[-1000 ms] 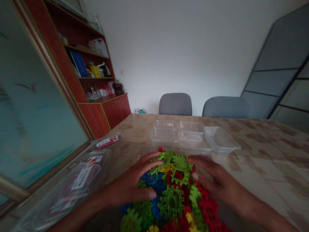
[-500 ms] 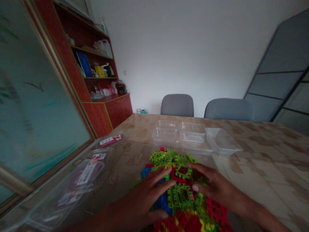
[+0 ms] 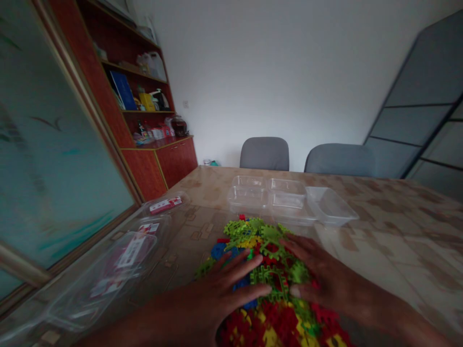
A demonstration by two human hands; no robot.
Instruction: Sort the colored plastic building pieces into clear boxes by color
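A heap of plastic gear pieces lies on the table before me, with green pieces [image 3: 273, 241] at the top and middle, blue pieces [image 3: 219, 250] at the left, and red and yellow pieces [image 3: 267, 325] nearest me. Over the left part of the heap, my left hand [image 3: 224, 289] has its fingers spread and holds nothing. My right hand [image 3: 318, 270] rests at the heap's right side, fingers apart, its fingertips at the green pieces. Whether the fingertips press on pieces is hard to tell.
Clear plastic containers [image 3: 287, 202] stand beyond the heap, one white-edged tub [image 3: 331, 207] at their right. Clear packs with red labels [image 3: 132, 250] lie along the left. Two grey chairs [image 3: 265, 153] stand behind the patterned table [image 3: 398, 226].
My left hand has shifted slightly, its thumb and fingers nearer the middle green pieces. Some green pieces have moved or turned, and more red and yellow ones show near me. The view has tilted slightly.
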